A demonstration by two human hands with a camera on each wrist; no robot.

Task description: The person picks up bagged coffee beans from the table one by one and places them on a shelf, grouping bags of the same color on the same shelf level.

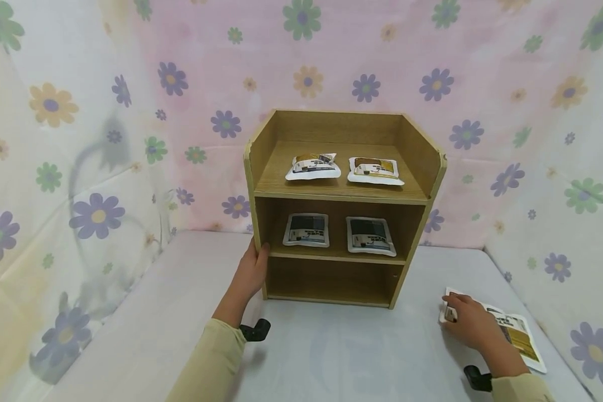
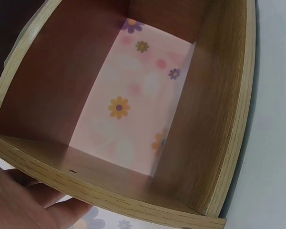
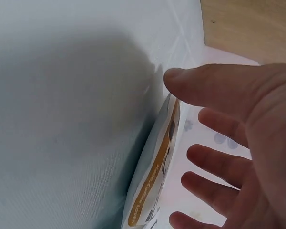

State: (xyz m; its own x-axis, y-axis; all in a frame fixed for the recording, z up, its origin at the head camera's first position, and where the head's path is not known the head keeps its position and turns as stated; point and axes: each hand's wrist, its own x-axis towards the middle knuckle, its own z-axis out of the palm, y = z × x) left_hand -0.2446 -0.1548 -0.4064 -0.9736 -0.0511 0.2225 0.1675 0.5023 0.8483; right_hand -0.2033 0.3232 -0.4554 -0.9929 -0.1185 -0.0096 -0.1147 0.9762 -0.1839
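Observation:
My left hand (image 1: 251, 271) holds the left side panel of a small wooden shelf (image 1: 339, 196), thumb on the front edge and fingers outside. In the left wrist view, those fingers (image 2: 69, 212) pass behind the panel edge. Over at the right, my right hand (image 1: 472, 324) is above white coffee packets lying on the table, one packet (image 1: 449, 314) by its fingertips and another (image 1: 525, 338) partly under the wrist. The right wrist view shows spread fingers (image 3: 214, 155) and the thumb near the edge of a packet (image 3: 150, 183); contact is unclear.
Two white-and-brown packets (image 1: 314, 166) (image 1: 375, 170) lie on the shelf's top tier. Two dark-fronted packets (image 1: 306, 229) (image 1: 371, 235) lie on its middle tier. Flowered cloth (image 1: 306, 61) surrounds the white table (image 1: 331, 346) at the back and sides.

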